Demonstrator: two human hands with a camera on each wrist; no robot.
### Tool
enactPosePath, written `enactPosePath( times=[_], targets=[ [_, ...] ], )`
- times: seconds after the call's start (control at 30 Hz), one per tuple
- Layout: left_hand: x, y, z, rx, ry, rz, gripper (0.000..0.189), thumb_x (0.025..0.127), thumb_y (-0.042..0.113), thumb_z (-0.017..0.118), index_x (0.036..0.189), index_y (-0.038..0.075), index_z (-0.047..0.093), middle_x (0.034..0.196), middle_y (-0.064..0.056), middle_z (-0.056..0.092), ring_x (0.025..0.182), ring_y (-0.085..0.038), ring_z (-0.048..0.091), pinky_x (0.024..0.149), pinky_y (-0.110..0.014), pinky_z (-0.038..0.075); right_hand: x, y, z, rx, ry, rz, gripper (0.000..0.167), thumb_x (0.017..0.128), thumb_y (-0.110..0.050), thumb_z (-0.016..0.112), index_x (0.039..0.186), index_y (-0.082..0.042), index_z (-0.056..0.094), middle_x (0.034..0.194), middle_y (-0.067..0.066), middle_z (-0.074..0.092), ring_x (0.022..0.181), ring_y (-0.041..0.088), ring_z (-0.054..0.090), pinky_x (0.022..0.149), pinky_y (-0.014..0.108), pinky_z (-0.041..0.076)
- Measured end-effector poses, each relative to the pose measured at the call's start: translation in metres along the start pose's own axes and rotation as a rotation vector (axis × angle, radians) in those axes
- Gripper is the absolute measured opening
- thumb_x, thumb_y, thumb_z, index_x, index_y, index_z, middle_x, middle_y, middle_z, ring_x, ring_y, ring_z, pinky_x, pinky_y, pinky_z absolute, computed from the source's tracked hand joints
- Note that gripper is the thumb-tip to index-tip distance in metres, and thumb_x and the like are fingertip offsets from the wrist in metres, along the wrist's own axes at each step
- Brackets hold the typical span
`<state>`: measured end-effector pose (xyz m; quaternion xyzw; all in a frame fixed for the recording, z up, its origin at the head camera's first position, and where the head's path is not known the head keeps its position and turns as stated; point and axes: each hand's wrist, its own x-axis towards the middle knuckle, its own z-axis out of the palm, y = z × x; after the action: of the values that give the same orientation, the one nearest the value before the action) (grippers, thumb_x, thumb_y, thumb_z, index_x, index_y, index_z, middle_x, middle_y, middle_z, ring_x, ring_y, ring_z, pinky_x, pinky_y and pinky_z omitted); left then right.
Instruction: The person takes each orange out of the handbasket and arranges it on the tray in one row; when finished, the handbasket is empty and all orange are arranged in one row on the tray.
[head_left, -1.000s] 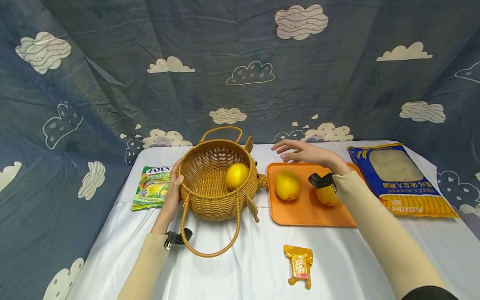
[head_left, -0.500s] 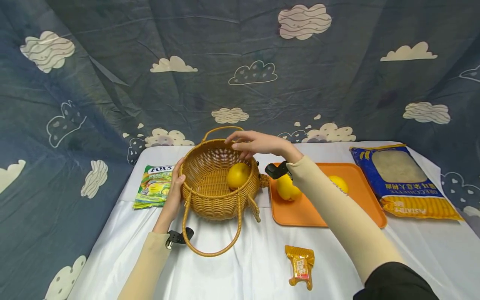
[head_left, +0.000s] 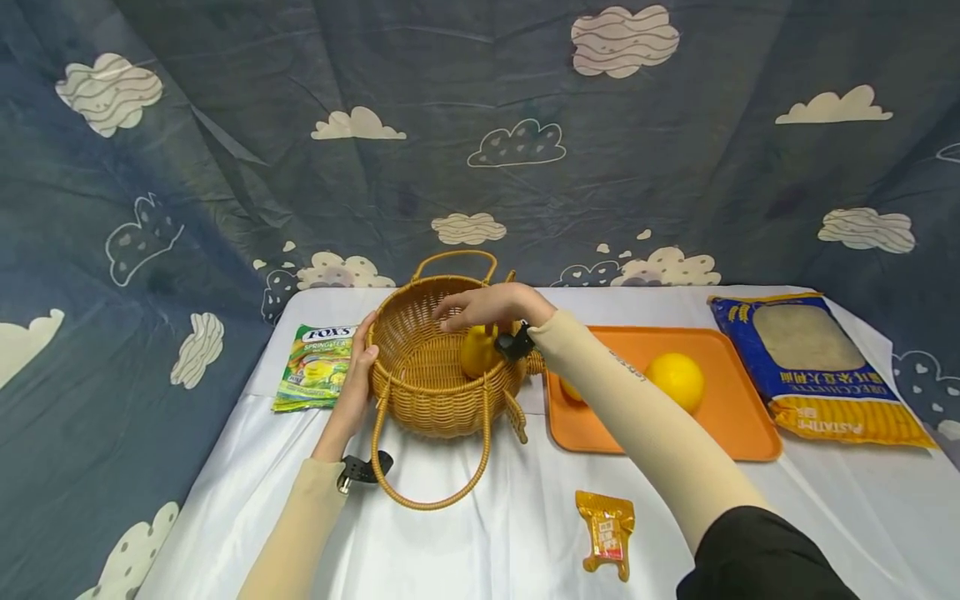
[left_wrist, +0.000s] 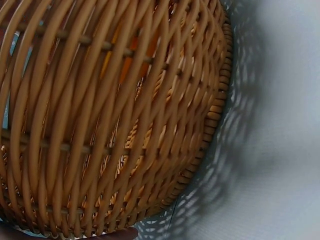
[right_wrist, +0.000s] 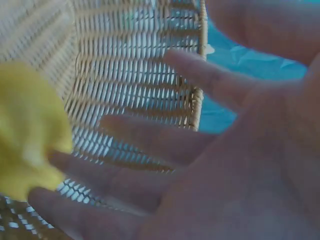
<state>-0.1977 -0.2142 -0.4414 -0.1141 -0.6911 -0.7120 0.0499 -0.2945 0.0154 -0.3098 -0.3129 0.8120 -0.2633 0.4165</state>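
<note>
A brown wicker basket (head_left: 431,412) with two looped handles stands at the middle of the white cloth. My left hand (head_left: 356,379) rests against its left outer side, thumb near the rim; the left wrist view is filled mostly by the weave. Inside the basket, at its right, lies a smooth yellow fruit (head_left: 477,354). Over the opening is my right hand (head_left: 498,307), fingers extended and spread. In the right wrist view two fingertips overlap the yellow fruit (right_wrist: 30,130); I cannot tell whether they touch it. The palm holds nothing.
Right of the basket, an orange tray (head_left: 592,437) bears a round yellow fruit (head_left: 675,382) and another, mostly hidden by my right forearm. A blue pasta bag (head_left: 821,367) lies beyond it. A green candy bag (head_left: 318,367) lies left; a small gold packet (head_left: 606,535) lies in front.
My right hand has moved left from above the tray to over the basket, then lower into its opening. My left hand stays at the basket's side.
</note>
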Motion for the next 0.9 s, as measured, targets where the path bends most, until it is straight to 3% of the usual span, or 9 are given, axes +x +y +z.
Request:
enactPosePath(
  times=[0.03, 0.17, 0.33, 0.37, 0.5, 0.57, 0.6, 0.73, 0.9],
  targets=[
    [0.0, -0.001, -0.001, 0.005, 0.001, 0.002, 0.059, 0.098, 0.024, 0.029, 0.154, 0.02, 0.012, 0.157, -0.005, 0.008, 0.142, -0.031, 0.01, 0.112, -0.053, 0.01, 0.002, 0.0, 0.0, 0.016, -0.015, -0.013, 0.048, 0.102, -0.03, 0.044, 0.148, -0.018, 0.035, 0.154, 0.01, 0.022, 0.131, 0.03, 0.035, 0.104, 0.045, 0.034],
    [0.001, -0.004, -0.002, 0.024, 0.004, 0.009, 0.059, 0.098, 0.03, 0.031, 0.154, 0.025, 0.014, 0.156, -0.002, 0.01, 0.142, -0.028, 0.012, 0.112, -0.052, 0.011, 0.012, 0.003, 0.001, 0.111, -0.073, -0.075, 0.049, 0.101, -0.025, 0.045, 0.148, -0.016, 0.035, 0.155, 0.011, 0.022, 0.139, 0.031, 0.023, 0.11, 0.046, 0.024],
    [0.001, -0.004, -0.002, 0.031, 0.003, 0.004, 0.059, 0.098, 0.031, 0.032, 0.154, 0.025, 0.015, 0.156, -0.002, 0.009, 0.141, -0.027, 0.012, 0.112, -0.053, 0.011, 0.029, 0.004, 0.005, 0.196, -0.037, -0.076, 0.048, 0.1, -0.021, 0.048, 0.146, -0.014, 0.038, 0.152, 0.011, 0.027, 0.137, 0.027, 0.029, 0.108, 0.046, 0.029],
    [0.001, -0.004, -0.002, 0.029, 0.004, 0.001, 0.059, 0.098, 0.03, 0.031, 0.154, 0.025, 0.015, 0.156, -0.002, 0.009, 0.141, -0.026, 0.012, 0.112, -0.053, 0.011, 0.032, 0.004, 0.005, 0.208, -0.017, -0.06, 0.047, 0.1, -0.021, 0.049, 0.145, -0.014, 0.04, 0.146, 0.012, 0.035, 0.131, 0.027, 0.036, 0.105, 0.047, 0.033],
    [-0.003, 0.011, 0.004, 0.017, 0.0, -0.006, 0.06, 0.098, 0.024, 0.03, 0.154, 0.018, 0.013, 0.157, -0.007, 0.008, 0.142, -0.03, 0.01, 0.112, -0.052, 0.01, 0.038, -0.001, 0.004, 0.165, 0.076, 0.008, 0.044, 0.098, -0.02, 0.05, 0.141, -0.013, 0.045, 0.134, 0.013, 0.046, 0.125, 0.029, 0.043, 0.098, 0.052, 0.039],
    [-0.005, 0.02, 0.007, 0.017, -0.003, -0.012, 0.06, 0.097, 0.022, 0.029, 0.154, 0.014, 0.012, 0.157, -0.009, 0.007, 0.142, -0.031, 0.009, 0.112, -0.049, 0.01, 0.04, -0.002, 0.004, 0.134, 0.103, 0.025, 0.043, 0.098, -0.019, 0.05, 0.139, -0.01, 0.046, 0.131, 0.013, 0.048, 0.123, 0.028, 0.044, 0.099, 0.048, 0.039],
    [-0.006, 0.023, 0.009, 0.016, -0.005, -0.011, 0.06, 0.097, 0.02, 0.029, 0.154, 0.012, 0.011, 0.157, -0.011, 0.006, 0.142, -0.032, 0.008, 0.113, -0.049, 0.01, 0.04, -0.002, 0.004, 0.122, 0.108, 0.03, 0.043, 0.098, -0.018, 0.05, 0.14, -0.009, 0.046, 0.139, 0.012, 0.043, 0.129, 0.029, 0.04, 0.102, 0.048, 0.037],
    [-0.006, 0.025, 0.009, 0.019, -0.007, -0.006, 0.06, 0.097, 0.019, 0.028, 0.154, 0.01, 0.01, 0.157, -0.012, 0.005, 0.142, -0.035, 0.008, 0.113, -0.051, 0.01, 0.043, 0.001, 0.003, 0.148, 0.099, 0.04, 0.045, 0.098, -0.015, 0.049, 0.142, -0.005, 0.043, 0.146, 0.012, 0.035, 0.131, 0.028, 0.038, 0.105, 0.043, 0.034],
    [-0.007, 0.026, 0.009, 0.028, -0.005, -0.006, 0.061, 0.097, 0.021, 0.029, 0.154, 0.011, 0.01, 0.157, -0.013, 0.005, 0.141, -0.039, 0.008, 0.112, -0.054, 0.01, 0.046, 0.004, 0.003, 0.162, 0.108, 0.044, 0.047, 0.098, -0.017, 0.05, 0.142, -0.006, 0.043, 0.15, 0.012, 0.029, 0.134, 0.032, 0.033, 0.106, 0.046, 0.032]
  ],
)
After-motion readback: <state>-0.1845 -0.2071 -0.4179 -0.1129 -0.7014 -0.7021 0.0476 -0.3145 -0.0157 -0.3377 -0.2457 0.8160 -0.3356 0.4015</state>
